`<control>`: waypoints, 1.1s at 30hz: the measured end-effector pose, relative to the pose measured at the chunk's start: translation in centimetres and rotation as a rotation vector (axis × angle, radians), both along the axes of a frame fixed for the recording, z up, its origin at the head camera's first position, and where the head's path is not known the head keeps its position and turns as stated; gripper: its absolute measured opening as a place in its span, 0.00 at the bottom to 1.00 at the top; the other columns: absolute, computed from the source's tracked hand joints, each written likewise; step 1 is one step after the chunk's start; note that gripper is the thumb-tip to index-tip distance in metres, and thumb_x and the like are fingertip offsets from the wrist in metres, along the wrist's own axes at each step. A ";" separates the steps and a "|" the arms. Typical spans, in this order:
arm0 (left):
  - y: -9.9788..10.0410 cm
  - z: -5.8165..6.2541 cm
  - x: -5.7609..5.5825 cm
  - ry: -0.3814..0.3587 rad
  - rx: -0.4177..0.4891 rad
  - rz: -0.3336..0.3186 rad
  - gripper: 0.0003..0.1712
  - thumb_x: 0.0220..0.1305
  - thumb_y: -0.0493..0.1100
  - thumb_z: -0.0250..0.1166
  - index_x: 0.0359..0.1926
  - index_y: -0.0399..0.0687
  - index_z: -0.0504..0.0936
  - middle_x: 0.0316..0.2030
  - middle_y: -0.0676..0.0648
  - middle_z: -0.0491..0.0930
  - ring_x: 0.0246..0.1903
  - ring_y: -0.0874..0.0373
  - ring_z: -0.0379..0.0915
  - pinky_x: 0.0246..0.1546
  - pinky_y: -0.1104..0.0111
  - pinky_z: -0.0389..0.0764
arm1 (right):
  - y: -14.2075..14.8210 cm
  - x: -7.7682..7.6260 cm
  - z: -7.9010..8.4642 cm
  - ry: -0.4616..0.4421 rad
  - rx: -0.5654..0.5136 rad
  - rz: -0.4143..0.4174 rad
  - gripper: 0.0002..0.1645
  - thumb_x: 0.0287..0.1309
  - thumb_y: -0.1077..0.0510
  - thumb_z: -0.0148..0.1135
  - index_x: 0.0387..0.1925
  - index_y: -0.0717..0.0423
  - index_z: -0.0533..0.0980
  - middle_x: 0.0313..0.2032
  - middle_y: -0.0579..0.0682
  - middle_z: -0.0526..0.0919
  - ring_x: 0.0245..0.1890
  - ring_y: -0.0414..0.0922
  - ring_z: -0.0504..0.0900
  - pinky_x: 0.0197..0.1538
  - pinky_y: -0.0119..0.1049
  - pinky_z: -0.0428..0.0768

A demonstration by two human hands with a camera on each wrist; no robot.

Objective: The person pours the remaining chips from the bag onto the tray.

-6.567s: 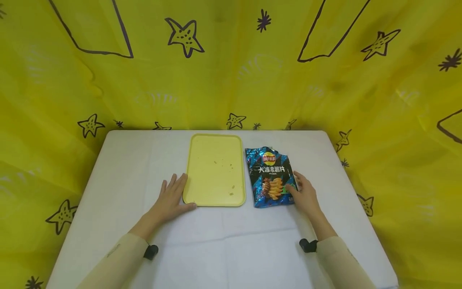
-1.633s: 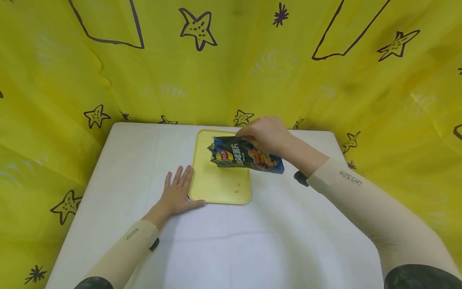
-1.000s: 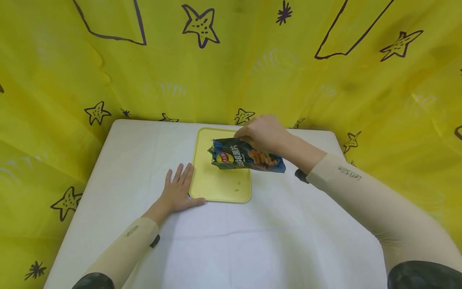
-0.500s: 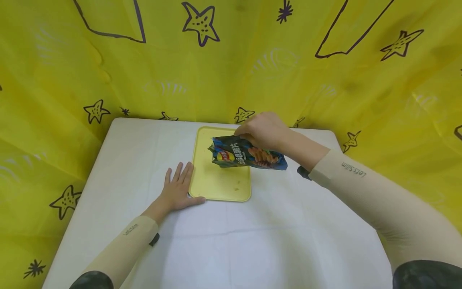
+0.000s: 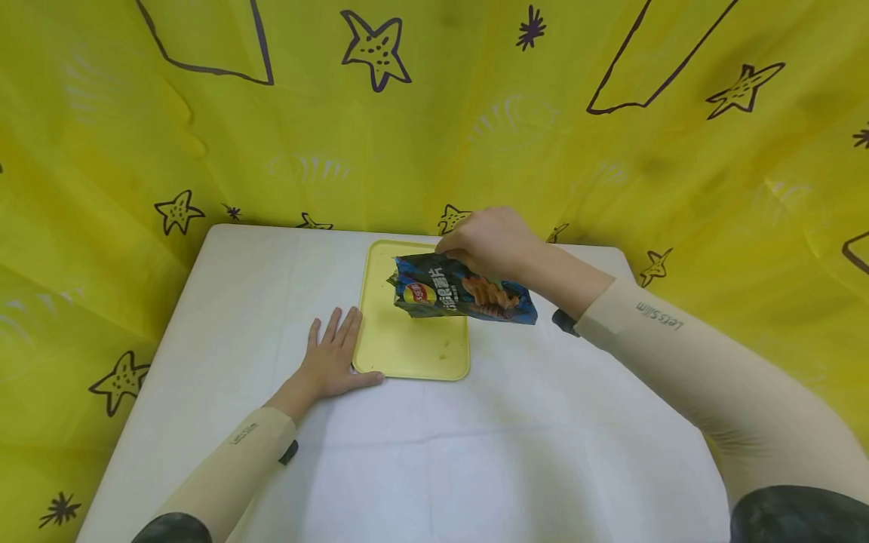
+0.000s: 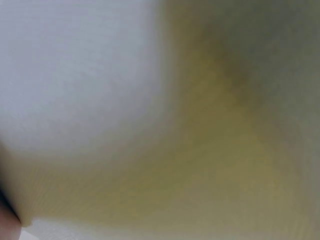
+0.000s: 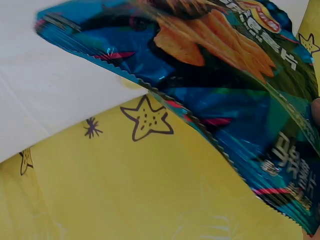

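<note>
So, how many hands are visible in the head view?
2. The left hand rests at the near left corner of the yellow tray; the right hand holds the chip bag, partly over the tray. No other hand shows.

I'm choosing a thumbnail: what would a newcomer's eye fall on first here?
Probably the blue chip bag, held in the right hand over the yellow tray. The left hand rests at the tray's near-left corner. Behind the white table, a starfish-patterned yellow backdrop stands out.

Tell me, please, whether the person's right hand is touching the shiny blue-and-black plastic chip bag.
Touching. The head view shows the right hand gripping the upper edge of the bag and holding it over the yellow rectangular tray.
</note>
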State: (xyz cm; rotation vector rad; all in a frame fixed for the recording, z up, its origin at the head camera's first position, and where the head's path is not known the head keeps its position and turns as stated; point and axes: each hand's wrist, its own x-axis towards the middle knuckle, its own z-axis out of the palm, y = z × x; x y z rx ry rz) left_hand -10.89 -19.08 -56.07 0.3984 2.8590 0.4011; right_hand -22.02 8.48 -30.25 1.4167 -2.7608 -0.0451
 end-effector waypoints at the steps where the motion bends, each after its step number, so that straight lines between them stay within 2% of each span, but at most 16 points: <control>1: 0.0 -0.1 0.0 0.000 0.003 0.000 0.74 0.51 0.87 0.49 0.79 0.41 0.34 0.80 0.43 0.32 0.78 0.43 0.20 0.71 0.39 0.25 | 0.0 0.1 -0.1 0.007 0.005 0.004 0.10 0.65 0.52 0.66 0.46 0.39 0.87 0.36 0.43 0.90 0.29 0.44 0.86 0.25 0.39 0.80; 4: 0.0 -0.1 0.1 -0.009 0.000 0.003 0.74 0.51 0.87 0.49 0.79 0.41 0.33 0.80 0.43 0.32 0.78 0.43 0.19 0.71 0.40 0.23 | 0.0 0.3 -0.6 0.020 0.016 0.023 0.10 0.65 0.52 0.66 0.45 0.38 0.88 0.36 0.43 0.90 0.29 0.44 0.86 0.23 0.39 0.79; 9: 0.1 -0.4 0.1 0.001 0.005 0.005 0.74 0.50 0.87 0.49 0.79 0.41 0.34 0.80 0.43 0.32 0.78 0.43 0.20 0.71 0.40 0.23 | 0.3 0.2 -0.9 0.007 -0.006 0.034 0.09 0.65 0.54 0.66 0.44 0.40 0.88 0.37 0.44 0.90 0.33 0.45 0.87 0.28 0.41 0.82; 19: 0.0 -0.6 0.1 0.019 0.019 0.003 0.75 0.50 0.88 0.48 0.79 0.42 0.32 0.80 0.43 0.32 0.78 0.43 0.20 0.71 0.40 0.23 | 0.9 0.2 -0.5 -0.012 -0.012 0.023 0.10 0.63 0.54 0.68 0.44 0.41 0.88 0.37 0.44 0.90 0.33 0.45 0.87 0.29 0.41 0.83; 23: 0.0 -0.2 0.1 0.018 0.035 0.004 0.74 0.51 0.86 0.51 0.79 0.41 0.34 0.80 0.42 0.33 0.78 0.42 0.21 0.71 0.39 0.24 | 0.9 0.2 0.1 -0.027 -0.009 -0.001 0.11 0.65 0.54 0.66 0.47 0.42 0.87 0.37 0.46 0.90 0.33 0.45 0.87 0.31 0.41 0.83; 28: 0.2 0.1 0.1 0.000 0.021 0.007 0.74 0.51 0.86 0.52 0.79 0.41 0.33 0.80 0.42 0.32 0.78 0.42 0.20 0.71 0.39 0.24 | 0.8 0.1 0.7 -0.020 -0.011 -0.031 0.12 0.65 0.53 0.65 0.48 0.40 0.87 0.37 0.46 0.90 0.30 0.45 0.86 0.28 0.40 0.81; 33: 0.3 0.2 0.0 -0.017 0.004 0.002 0.75 0.51 0.86 0.50 0.79 0.42 0.31 0.80 0.44 0.30 0.78 0.44 0.17 0.71 0.40 0.22 | 1.1 0.1 0.6 0.003 0.001 -0.019 0.11 0.65 0.53 0.66 0.47 0.39 0.87 0.36 0.45 0.90 0.30 0.45 0.86 0.26 0.40 0.81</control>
